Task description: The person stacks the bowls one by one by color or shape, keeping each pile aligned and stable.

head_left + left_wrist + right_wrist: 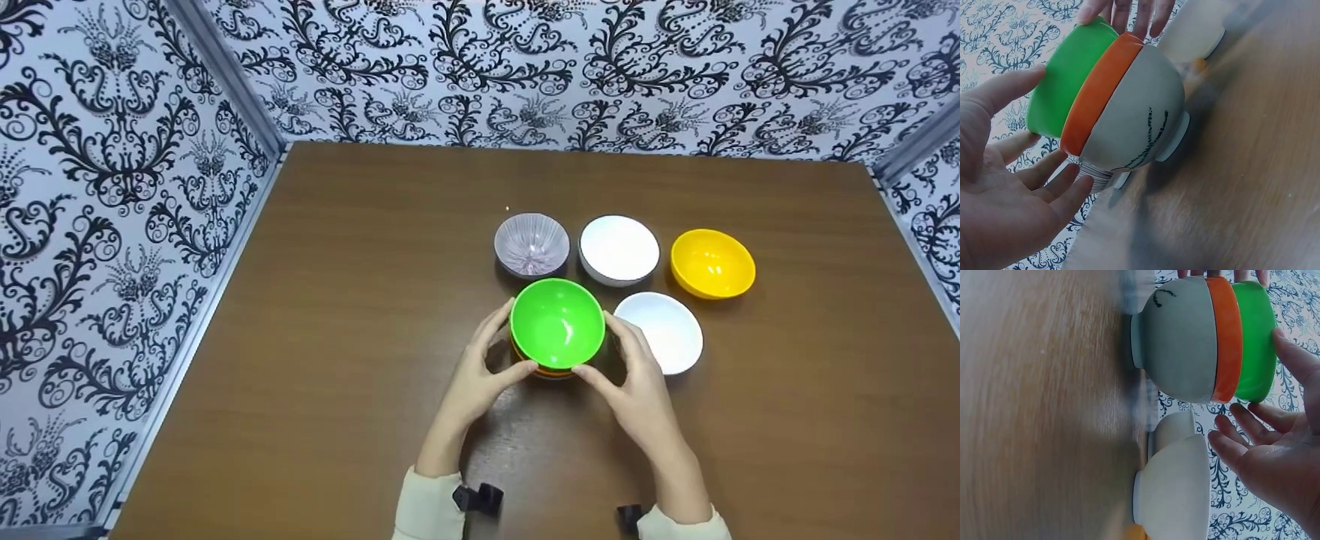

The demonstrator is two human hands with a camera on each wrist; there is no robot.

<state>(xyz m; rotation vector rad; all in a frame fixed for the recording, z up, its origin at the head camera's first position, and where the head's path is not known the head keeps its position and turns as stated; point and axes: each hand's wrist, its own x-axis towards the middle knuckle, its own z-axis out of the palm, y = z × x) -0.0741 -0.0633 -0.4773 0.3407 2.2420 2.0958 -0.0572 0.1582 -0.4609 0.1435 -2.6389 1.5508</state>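
Observation:
A bright green bowl (557, 322) sits inside an orange bowl (1100, 93), which rests in a pale bowl with a dark dotted twig pattern (1140, 112), the lowest of the stack. My left hand (480, 375) holds the green bowl from the left, thumb at its near rim and fingers along the side. From the right, my right hand (634, 375) grips the same bowl in a mirrored way. In both wrist views the lower fingers spread beside the orange bowl. Inside, the green bowl shows nothing.
Behind the stack stand a clear ribbed bowl (532, 245) and a white bowl (619, 250). A yellow bowl (712, 264) is farther right. Another white bowl (661, 334) stands close beside my right fingers. Patterned walls (510, 75) border the brown wooden table (337, 300).

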